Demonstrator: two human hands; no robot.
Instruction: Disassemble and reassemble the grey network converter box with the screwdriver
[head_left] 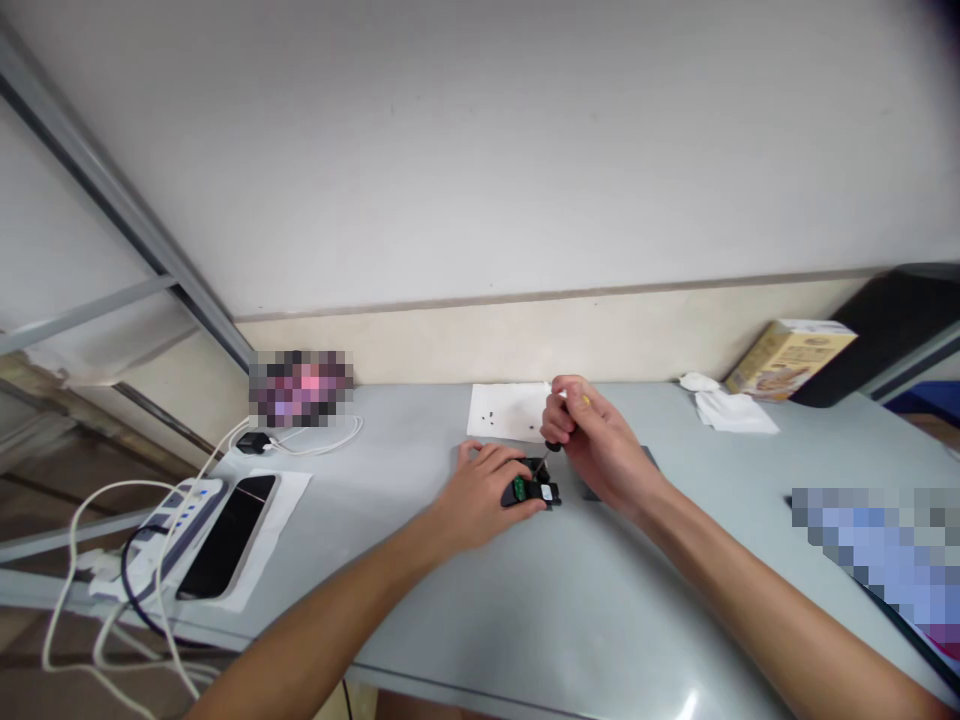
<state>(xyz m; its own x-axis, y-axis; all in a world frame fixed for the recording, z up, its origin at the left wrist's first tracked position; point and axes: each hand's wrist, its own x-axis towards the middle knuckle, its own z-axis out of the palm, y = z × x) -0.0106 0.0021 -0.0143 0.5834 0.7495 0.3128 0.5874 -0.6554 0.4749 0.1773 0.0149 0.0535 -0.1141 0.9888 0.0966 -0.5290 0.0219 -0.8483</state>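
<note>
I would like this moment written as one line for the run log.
left hand: holds black device | right hand: grips screwdriver, pointed down at device | beyond: white paper with small dark pieces

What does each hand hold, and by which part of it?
The right hand grips a screwdriver by its handle. The left hand holds a small black device by its near and far sides.

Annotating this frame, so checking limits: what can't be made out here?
All head view:
Screwdriver tip: too small to tell whether it touches the black device.
Screwdriver handle: mostly covered by the right hand.
Part of the device: covered by the left hand.
Flat dark object: mostly hidden behind the right hand and wrist.
Dark specks on the white paper: too small to identify.
Right-edge item: pixelated and cut off by the frame.
</note>
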